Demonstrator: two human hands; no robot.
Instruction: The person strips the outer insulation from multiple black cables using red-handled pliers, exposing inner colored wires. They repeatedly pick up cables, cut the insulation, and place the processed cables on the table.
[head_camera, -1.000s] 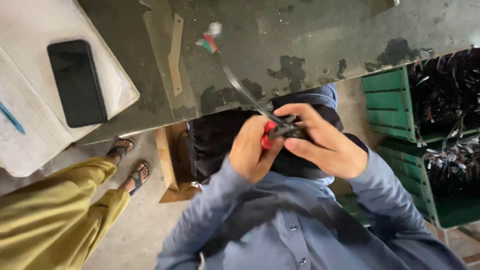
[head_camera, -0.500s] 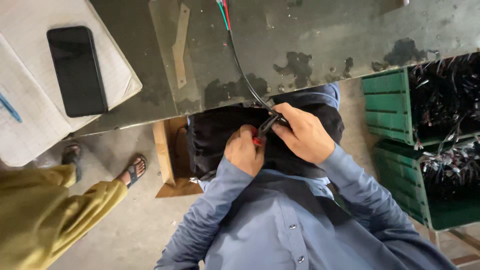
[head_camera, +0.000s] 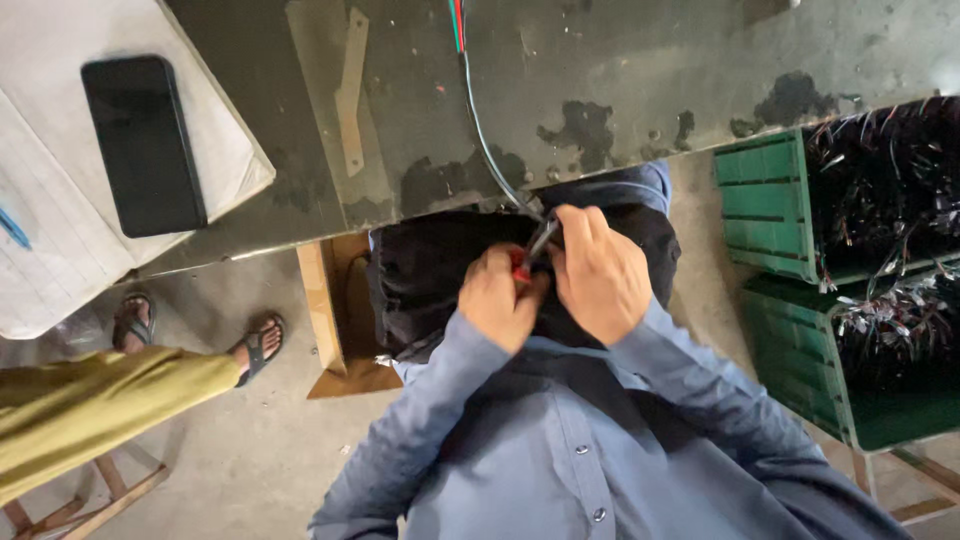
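Observation:
Both hands meet over my lap, just below the worn dark tabletop's (head_camera: 620, 90) edge. My left hand (head_camera: 500, 305) is closed around the red handle of a small plier-like tool (head_camera: 533, 250). My right hand (head_camera: 603, 275) grips the tool's dark upper part and the end of a thin dark cable (head_camera: 482, 130). The cable runs up over the table to red and green wires at the top edge. A dark cloth (head_camera: 430, 275) covers my lap under the hands.
A black phone (head_camera: 142, 142) lies on white paper (head_camera: 215, 140) at the left. Two green crates (head_camera: 775, 200) full of black wire pieces stand at the right. Another person's olive-clad leg (head_camera: 100, 400) and sandalled feet are at the lower left.
My hands drew the tool and cable end down from the table edge toward my lap. The view shifted, and the other person's leg moved lower left.

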